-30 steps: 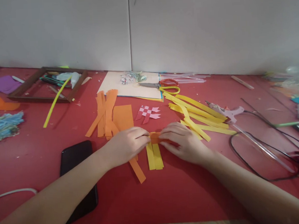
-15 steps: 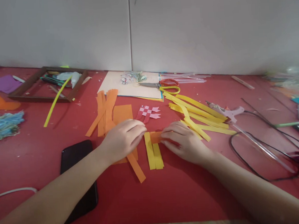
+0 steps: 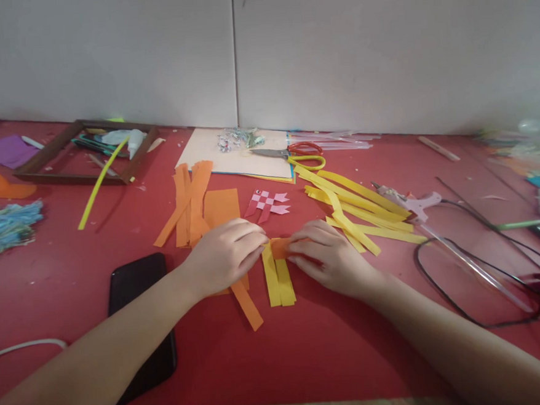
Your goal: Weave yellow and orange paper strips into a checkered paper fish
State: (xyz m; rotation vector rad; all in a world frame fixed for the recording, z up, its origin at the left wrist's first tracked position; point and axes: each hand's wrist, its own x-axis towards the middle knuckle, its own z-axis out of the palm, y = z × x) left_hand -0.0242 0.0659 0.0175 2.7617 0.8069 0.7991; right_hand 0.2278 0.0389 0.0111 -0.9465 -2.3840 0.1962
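Two yellow paper strips (image 3: 285,285) lie side by side on the table, pointing toward me. An orange paper strip (image 3: 280,248) crosses their upper part. My right hand (image 3: 332,257) pinches the orange strip's right end, which its fingers hide. At the top of the left yellow strip are the closed fingertips of my left hand (image 3: 230,254), pressed on that strip. Under my left wrist lie an orange sheet (image 3: 224,206) and a loose orange strip (image 3: 247,306). Just beyond my hands sits a pink woven paper fish (image 3: 265,204).
Orange strips (image 3: 198,192) lie behind my left hand, yellow strips (image 3: 362,202) behind my right. A black phone (image 3: 139,279) is under my left forearm. Scissors (image 3: 289,154) rest on cream paper (image 3: 202,152). A glue gun (image 3: 413,203) with a black cord lies right. A wooden frame (image 3: 69,177) stands back left.
My left hand has shifted slightly right, its fingertips now over the top of the left yellow strip, whose upper end has turned a little rightward. My right hand has barely moved.
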